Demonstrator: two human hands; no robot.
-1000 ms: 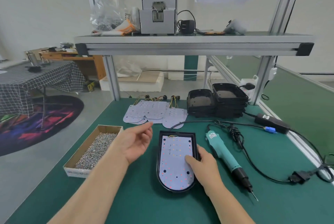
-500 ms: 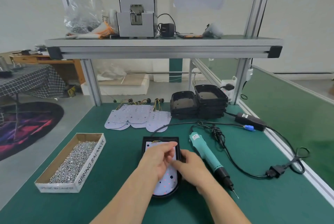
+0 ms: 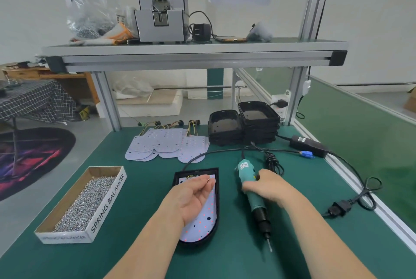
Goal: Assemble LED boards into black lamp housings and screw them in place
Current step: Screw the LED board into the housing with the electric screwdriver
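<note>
Presently we find one LED board [image 3: 202,222] seated in its black housing [image 3: 195,170] on the table [image 3: 146,188] with no screw visibly driven, left hand [image 3: 191,197] fingers pinching a small screw [image 3: 208,180], right hand [image 3: 267,186] fingers wrapped round the screwdriver [image 3: 254,201], and spare boards [image 3: 166,143] and stacked housings [image 3: 243,125] awaiting assembly.

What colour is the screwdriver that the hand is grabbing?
Teal, with a black front end. The electric screwdriver shows best in the head view.
</note>
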